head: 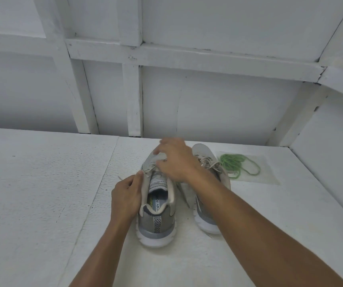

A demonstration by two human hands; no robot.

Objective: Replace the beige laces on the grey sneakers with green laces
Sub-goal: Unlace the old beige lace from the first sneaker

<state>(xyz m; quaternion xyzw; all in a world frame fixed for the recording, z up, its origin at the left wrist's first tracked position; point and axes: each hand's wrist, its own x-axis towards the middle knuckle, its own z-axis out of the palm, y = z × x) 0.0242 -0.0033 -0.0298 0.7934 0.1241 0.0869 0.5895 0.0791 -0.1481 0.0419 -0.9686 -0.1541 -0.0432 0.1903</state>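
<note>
Two grey sneakers stand side by side on the white surface, heels toward me. My left hand grips the left side of the collar of the left sneaker. My right hand lies over that shoe's front and pinches its beige lace near the lower eyelets. The right sneaker still carries its beige laces and is partly hidden by my right forearm. The green laces lie in a loose bundle to the right of the shoes.
The green laces rest on a clear plastic bag. A white framed wall rises just behind the shoes, and a side wall closes in on the right. The white surface stretches wide to the left.
</note>
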